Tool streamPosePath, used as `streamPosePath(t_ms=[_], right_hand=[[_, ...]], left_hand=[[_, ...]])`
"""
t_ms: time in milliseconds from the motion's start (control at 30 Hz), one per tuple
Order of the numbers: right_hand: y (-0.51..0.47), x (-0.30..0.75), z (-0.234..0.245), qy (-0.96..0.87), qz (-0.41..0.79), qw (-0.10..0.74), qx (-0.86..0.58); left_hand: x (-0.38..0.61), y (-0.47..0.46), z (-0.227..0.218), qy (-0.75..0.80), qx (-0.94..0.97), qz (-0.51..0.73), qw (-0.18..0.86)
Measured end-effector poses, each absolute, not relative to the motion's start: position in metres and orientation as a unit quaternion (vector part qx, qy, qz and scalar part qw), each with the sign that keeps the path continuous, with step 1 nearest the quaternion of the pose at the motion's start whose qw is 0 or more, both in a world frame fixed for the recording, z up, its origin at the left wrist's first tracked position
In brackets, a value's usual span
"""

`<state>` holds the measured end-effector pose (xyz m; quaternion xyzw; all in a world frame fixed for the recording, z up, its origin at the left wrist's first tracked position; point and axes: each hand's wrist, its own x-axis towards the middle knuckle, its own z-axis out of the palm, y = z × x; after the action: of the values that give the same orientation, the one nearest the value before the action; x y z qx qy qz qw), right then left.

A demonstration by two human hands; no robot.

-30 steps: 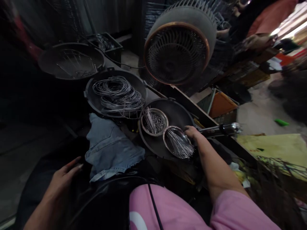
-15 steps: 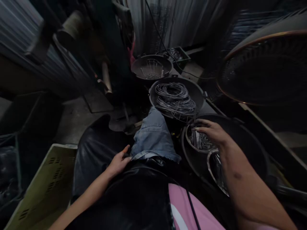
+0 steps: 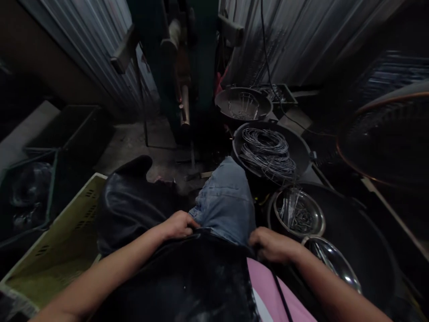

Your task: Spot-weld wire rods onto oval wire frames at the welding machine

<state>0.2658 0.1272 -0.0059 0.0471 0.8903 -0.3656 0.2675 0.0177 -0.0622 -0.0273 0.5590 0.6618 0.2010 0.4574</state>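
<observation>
A black leather-like apron (image 3: 194, 273) covers my lap, its far edge folded back across a blue denim trouser leg (image 3: 228, 192). My left hand (image 3: 181, 225) is closed on the left side of that folded edge. At the right side, my right hand (image 3: 275, 245) has its fingers curled and closed at the apron's edge; the fingertips are partly hidden. Right of this hand, a steel bowl (image 3: 320, 214) holds small metal pieces and thin rods. A second steel bowl (image 3: 346, 264) lies tilted beside it, both in a large dark pan (image 3: 365, 250).
Coiled wire (image 3: 268, 147) fills a wide pan (image 3: 306, 154) ahead, with another pan (image 3: 221, 100) behind it. A machine with a wooden handle (image 3: 185, 105) stands in front. At left is a yellow crate (image 3: 63, 232); at right, a copper-rimmed round fan guard (image 3: 348, 158).
My right hand has come away from the steel bowl to the apron's right edge and closed. My left hand has moved right and closed on the apron. The view has turned left.
</observation>
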Motion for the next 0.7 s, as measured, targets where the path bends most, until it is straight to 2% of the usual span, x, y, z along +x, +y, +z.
streamPosePath(t_ms=[167, 200, 267, 367, 433, 500, 567, 700], right_hand=[[0.127, 0.250, 0.015, 0.856, -0.367, 0.364, -0.002], [0.135, 0.242, 0.021, 0.849, -0.385, 0.362, 0.002], [0.154, 0.219, 0.030, 0.856, -0.434, 0.278, 0.042], [0.162, 0.170, 0.027, 0.896, -0.417, 0.060, 0.139], [0.142, 0.136, 0.011, 0.919, -0.368, 0.023, 0.138], [0.107, 0.110, -0.013, 0.944, -0.304, 0.094, 0.093], [0.072, 0.097, -0.036, 0.953, -0.238, 0.181, 0.050], [0.045, 0.094, -0.059, 0.950, -0.200, 0.238, 0.031]], left_hand=[[0.021, -0.082, -0.028, 0.666, 0.520, 0.238, 0.479], [0.016, -0.084, -0.028, 0.674, 0.508, 0.253, 0.474], [0.001, -0.086, -0.023, 0.698, 0.467, 0.312, 0.444], [-0.033, -0.099, -0.011, 0.775, 0.367, 0.413, 0.305], [-0.053, -0.117, -0.003, 0.832, 0.302, 0.424, 0.189], [-0.064, -0.139, 0.000, 0.857, 0.236, 0.434, 0.150], [-0.068, -0.158, -0.002, 0.852, 0.185, 0.460, 0.165], [-0.066, -0.175, -0.016, 0.816, 0.129, 0.530, 0.194]])
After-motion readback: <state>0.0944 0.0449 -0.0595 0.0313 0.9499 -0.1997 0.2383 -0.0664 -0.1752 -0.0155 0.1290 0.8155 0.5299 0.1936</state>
